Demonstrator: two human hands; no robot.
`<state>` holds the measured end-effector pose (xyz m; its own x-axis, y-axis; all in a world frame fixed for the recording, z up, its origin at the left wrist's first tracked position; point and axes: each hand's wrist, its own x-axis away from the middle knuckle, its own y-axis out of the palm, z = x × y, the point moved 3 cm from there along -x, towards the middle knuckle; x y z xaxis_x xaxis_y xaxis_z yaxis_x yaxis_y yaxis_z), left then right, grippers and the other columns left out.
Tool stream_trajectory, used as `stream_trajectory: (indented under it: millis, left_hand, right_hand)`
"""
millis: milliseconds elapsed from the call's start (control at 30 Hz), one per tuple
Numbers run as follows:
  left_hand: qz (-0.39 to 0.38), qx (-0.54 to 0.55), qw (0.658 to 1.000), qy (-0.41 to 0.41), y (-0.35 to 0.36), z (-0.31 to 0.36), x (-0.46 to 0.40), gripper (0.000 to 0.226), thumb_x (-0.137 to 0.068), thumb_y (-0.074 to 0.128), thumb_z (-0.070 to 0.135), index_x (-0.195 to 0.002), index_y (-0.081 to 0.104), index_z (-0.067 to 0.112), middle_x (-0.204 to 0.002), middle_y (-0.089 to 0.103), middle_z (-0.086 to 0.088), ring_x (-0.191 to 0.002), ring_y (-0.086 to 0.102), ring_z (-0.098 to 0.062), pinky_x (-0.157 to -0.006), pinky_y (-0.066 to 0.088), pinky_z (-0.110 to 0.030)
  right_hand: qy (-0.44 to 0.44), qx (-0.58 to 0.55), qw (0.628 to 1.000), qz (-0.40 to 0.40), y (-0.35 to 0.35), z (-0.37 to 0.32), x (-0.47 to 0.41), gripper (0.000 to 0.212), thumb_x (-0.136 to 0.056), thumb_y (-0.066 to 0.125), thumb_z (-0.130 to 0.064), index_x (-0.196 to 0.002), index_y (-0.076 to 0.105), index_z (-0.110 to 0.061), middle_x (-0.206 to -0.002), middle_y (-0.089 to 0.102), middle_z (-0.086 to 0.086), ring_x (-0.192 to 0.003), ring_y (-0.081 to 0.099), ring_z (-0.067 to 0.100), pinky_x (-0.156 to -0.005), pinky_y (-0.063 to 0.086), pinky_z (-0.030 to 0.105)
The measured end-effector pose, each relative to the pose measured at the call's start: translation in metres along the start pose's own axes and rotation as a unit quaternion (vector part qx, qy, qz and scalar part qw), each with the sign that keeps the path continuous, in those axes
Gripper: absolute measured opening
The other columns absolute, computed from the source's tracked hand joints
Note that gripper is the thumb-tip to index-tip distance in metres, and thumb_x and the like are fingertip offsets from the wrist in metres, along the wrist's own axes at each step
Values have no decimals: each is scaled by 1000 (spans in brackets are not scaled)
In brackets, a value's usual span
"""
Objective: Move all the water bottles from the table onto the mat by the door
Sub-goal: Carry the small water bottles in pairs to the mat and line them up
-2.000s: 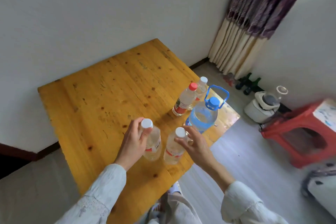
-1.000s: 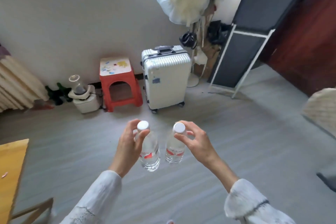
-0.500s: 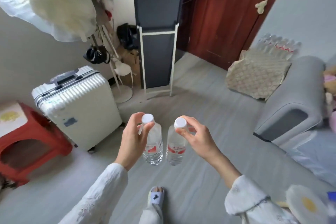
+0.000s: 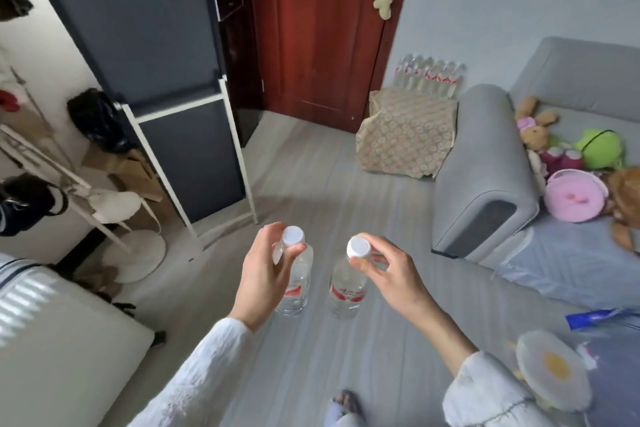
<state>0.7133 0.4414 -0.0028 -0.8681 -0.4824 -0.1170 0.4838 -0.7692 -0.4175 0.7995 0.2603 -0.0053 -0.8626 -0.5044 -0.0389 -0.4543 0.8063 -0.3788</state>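
Gripping clear white-capped left bottle (image 4: 297, 279): left hand (image 4: 265, 276) | right hand (image 4: 391, 276): matching red-labelled right bottle (image 4: 346, 289)

Left hand (image 4: 265, 276): raised before the body, forearm in a white sleeve, fingers curled, thumb and fingertips pinched at the neck of a bottle (image 4: 294, 282) hanging below. Right hand (image 4: 389, 272): raised level with the left and apart from it, white cuff pushed back, wrist bare, thumb and forefinger pinched under the cap of a second bottle (image 4: 346, 289), other fingers loosely spread.
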Motion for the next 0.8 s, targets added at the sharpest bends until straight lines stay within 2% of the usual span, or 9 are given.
stream_trajectory:
  millis: [133, 267, 400, 533, 667, 800]
  left_hand:
    - [-16, 8, 1000, 4, 36, -4, -82, 28, -82, 52, 43, -99, 48, 21, -96, 59, -1, -94, 60, -23, -86, 49, -40]
    - [-16, 2, 1000, 14, 77, -6, -162, 15, -85, 55, 33, -95, 46, 26, -91, 58, 5, -91, 61, -22, -83, 50, -41]
    - [-30, 10, 999, -2, 112, 7, -240, 25, -80, 51, 44, -97, 48, 26, -92, 60, 6, -96, 63, -21, -83, 49, -35]
    - [-43, 0, 999, 3, 148, 21, -314, 27, -84, 54, 37, -103, 49, 19, -98, 60, -1, -98, 61, -23, -86, 49, -42]
    - [-55, 1, 998, 7, 185, 31, -383, 36, -79, 52, 44, -104, 50, 19, -98, 60, 0, -98, 61, -21, -85, 49, -39]
    - [-70, 8, 997, 17, 229, 30, -462, 26, -81, 54, 40, -99, 49, 22, -94, 61, 2, -93, 61, -18, -81, 47, -30]
  right_hand:
    - [13, 0, 1000, 16, -27, 27, -72, 29, -78, 67, -12, -106, 60, -15, -105, 64, 9, -100, 59, 28, -94, 46, 42]
    - [16, 0, 1000, 9, -57, 54, -151, 29, -78, 68, -12, -106, 60, -13, -106, 64, 9, -99, 58, 31, -94, 46, 43]
    - [18, -3, 1000, 2, -93, 70, -230, 33, -79, 68, -16, -110, 59, -11, -106, 62, 1, -101, 59, 16, -97, 45, 33]
    - [16, -6, 1000, 18, -131, 82, -302, 34, -78, 68, -15, -110, 59, -13, -104, 61, -3, -100, 58, 11, -94, 44, 26]
    - [18, -15, 999, 33, -167, 100, -365, 32, -78, 68, -17, -108, 59, -21, -103, 61, -9, -101, 58, 8, -92, 44, 19]
    - [31, 5, 998, 51, -202, 123, -439, 35, -78, 69, -17, -112, 59, -15, -104, 61, -5, -101, 58, 13, -92, 45, 27]
